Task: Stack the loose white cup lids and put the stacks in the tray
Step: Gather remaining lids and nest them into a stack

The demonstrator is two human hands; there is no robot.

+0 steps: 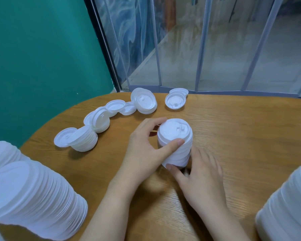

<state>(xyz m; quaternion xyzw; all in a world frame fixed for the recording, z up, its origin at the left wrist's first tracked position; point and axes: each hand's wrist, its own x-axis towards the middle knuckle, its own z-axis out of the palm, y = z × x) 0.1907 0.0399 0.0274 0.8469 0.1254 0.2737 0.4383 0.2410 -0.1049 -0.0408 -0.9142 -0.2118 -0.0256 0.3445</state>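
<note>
White lids (142,101) on brown wood-grain table (241,136); teal wall (42,58).

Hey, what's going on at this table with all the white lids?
A person is squaring up a short stack of white cup lids on the wooden table. The left hand wraps its side, thumb near the top; the right hand steadies its base. Loose lids and small piles lie behind. Tall finished stacks stand at the near edges.

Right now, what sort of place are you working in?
Probably a café or shop back area: a wooden table beside a teal wall and a clear strip curtain, with stacks of white cup lids all around.
</note>
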